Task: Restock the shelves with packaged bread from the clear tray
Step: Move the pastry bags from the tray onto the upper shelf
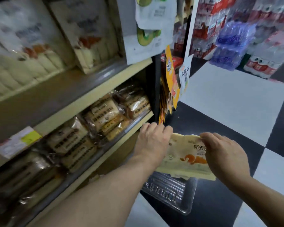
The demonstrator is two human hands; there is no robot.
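A cream bread package (184,157) with orange print hangs in front of the shelving, above the clear tray (170,192) on the floor. My left hand (152,141) grips the package's left side and my right hand (224,154) pinches its upper right edge. The package sits just right of the middle shelf's front edge (105,149). That shelf holds several wrapped bread packs (103,117). The upper shelf carries tall cream bread bags (87,35). The tray looks empty where it shows; the package hides part of it.
Snack packets (170,76) hang on the shelf's end panel. Shrink-wrapped bottle packs (233,45) are stacked on the black-and-white tiled floor (228,102) at the far right. A price label (18,141) sticks to the shelf edge at left.
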